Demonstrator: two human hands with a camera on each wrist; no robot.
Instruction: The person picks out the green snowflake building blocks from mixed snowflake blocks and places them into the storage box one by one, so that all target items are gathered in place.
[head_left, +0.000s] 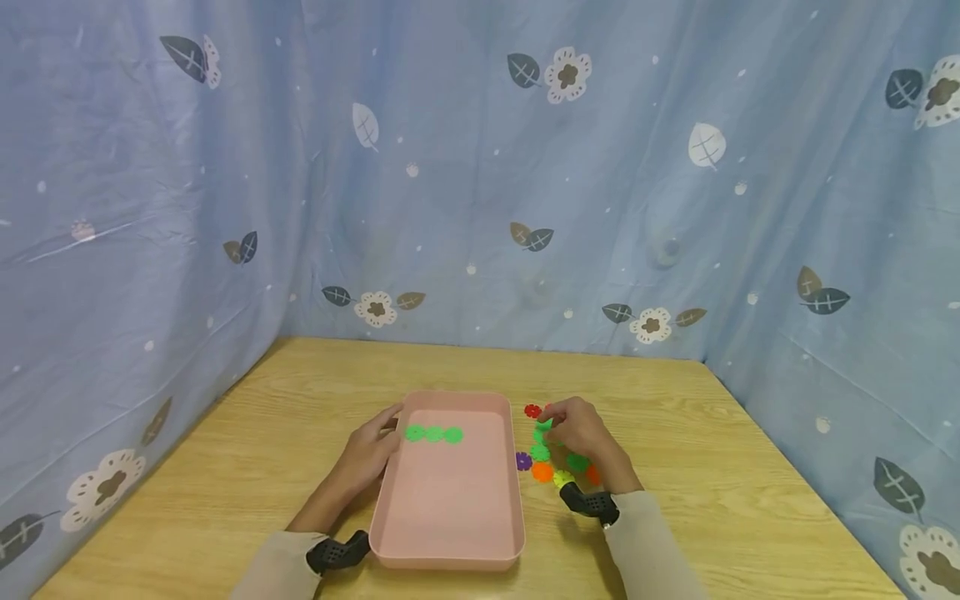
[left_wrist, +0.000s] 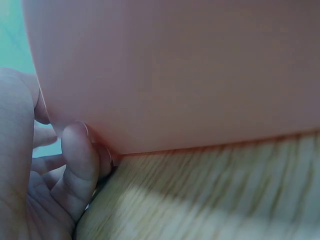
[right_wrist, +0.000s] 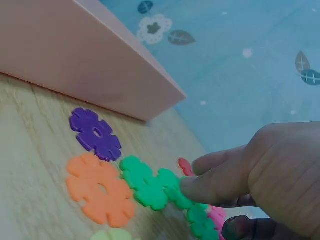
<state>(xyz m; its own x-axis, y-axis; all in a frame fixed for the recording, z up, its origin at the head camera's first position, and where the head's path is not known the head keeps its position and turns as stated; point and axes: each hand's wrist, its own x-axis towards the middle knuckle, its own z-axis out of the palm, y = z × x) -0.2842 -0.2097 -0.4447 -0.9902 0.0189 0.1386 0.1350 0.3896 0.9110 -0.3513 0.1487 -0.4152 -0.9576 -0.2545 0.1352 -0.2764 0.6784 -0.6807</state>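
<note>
My left hand (head_left: 369,452) grips the left wall of a pink tray (head_left: 453,525); in the left wrist view its fingers (left_wrist: 79,155) bend against the tray's outer wall. Three green flower-shaped plastic pieces (head_left: 434,434) lie in a row inside the tray, near its far end. Right of the tray, my right hand (head_left: 581,432) reaches down over loose pieces. In the right wrist view a fingertip (right_wrist: 192,187) overlaps a green flower-shaped piece (right_wrist: 172,186), and the thumb stands apart from it. Another green piece (right_wrist: 145,182) lies just beside it.
Around the right hand lie a purple piece (head_left: 523,461), an orange piece (head_left: 542,472), a yellow piece (head_left: 562,478) and a red piece (head_left: 532,411). The wooden table (head_left: 247,467) is bounded behind and at the sides by a blue patterned curtain (head_left: 465,167).
</note>
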